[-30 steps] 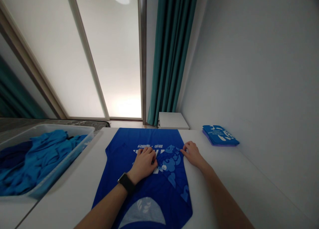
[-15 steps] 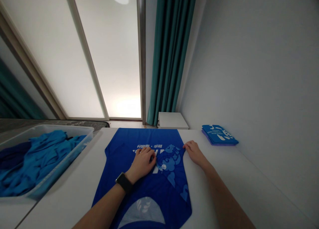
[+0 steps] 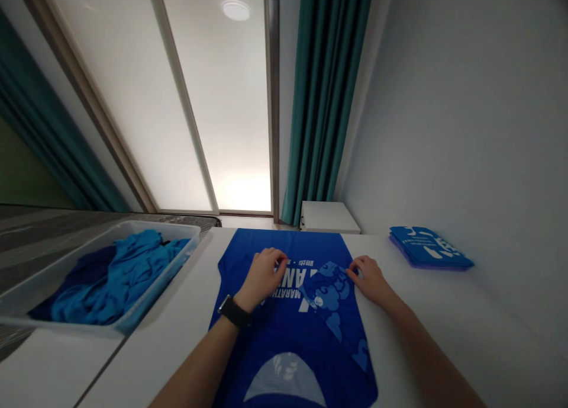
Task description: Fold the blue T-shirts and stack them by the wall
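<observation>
A blue sleeveless sports shirt (image 3: pixel 284 331) lies spread on the white table, its neck opening toward me and its white lettering upside down from here. A patterned lighter blue section is folded over the shirt's right part. My right hand (image 3: pixel 370 280) pinches the shirt's right edge between thumb and fingers. Over the middle of the shirt is my left hand (image 3: pixel 262 278), fingers loosely bent with a gap between thumb and forefinger. It wears a dark watch on the wrist. Whether its hidden fingers touch the fabric I cannot tell.
A clear plastic bin (image 3: pixel 153 304) of rumpled blue clothes stands at the left. Folded blue garments (image 3: pixel 430 247) lie stacked on the table (image 3: pixel 399 349) at the right, near the wall. A white cabinet (image 3: pixel 331 216) stands past the far edge, before a green curtain (image 3: pixel 326 100).
My left hand has lifted its fingers from the lettering and shifted slightly away from me. My right hand stays at the shirt's edge. The whole view has swung left.
</observation>
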Available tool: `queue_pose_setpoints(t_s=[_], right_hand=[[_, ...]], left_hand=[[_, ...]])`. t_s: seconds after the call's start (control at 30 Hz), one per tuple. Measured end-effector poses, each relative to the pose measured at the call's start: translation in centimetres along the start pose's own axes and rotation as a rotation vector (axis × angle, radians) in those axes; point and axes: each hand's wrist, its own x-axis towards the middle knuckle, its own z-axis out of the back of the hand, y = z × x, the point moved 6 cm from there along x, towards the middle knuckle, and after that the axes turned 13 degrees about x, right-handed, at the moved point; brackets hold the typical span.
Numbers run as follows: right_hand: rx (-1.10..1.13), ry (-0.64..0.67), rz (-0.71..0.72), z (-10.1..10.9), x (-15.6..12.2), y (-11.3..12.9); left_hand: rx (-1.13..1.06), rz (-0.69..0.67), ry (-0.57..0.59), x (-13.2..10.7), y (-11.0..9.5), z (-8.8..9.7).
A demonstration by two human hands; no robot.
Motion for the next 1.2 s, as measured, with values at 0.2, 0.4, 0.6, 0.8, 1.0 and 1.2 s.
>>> queue_pose_setpoints(t_s=[0.2, 0.4, 0.6, 0.8, 1.0, 1.2], right_hand=[[0.024, 0.0, 0.012, -0.1, 0.1, -0.1], [0.059, 0.014, 0.004, 0.0, 0.0, 0.1], [0.018, 0.006, 0.024, -0.1, -0.1, 0.6], [-0.078, -0.047, 0.062, 0.0, -0.4, 1.6], [-0.211, -0.047, 0.141, -0.4, -0.2, 4.0], [-0.279, 0.021, 0.121, -1.1, 0.0, 4.5]], left_hand=[[0.172, -0.202, 0.13, -2.2, -4.7, -4.4], [0.124, -0.117, 0.173, -1.9, -3.6, -5.8], [0.08, -0.088, 0.167, -1.8, -3.4, -5.8], [0.097, -0.105, 0.172, -1.9, -3.5, -6.4], [0.035, -0.09, 0.119, -1.0, -2.5, -4.9], [-0.142, 0.145, -0.07, 0.6, 3.1, -1.2]])
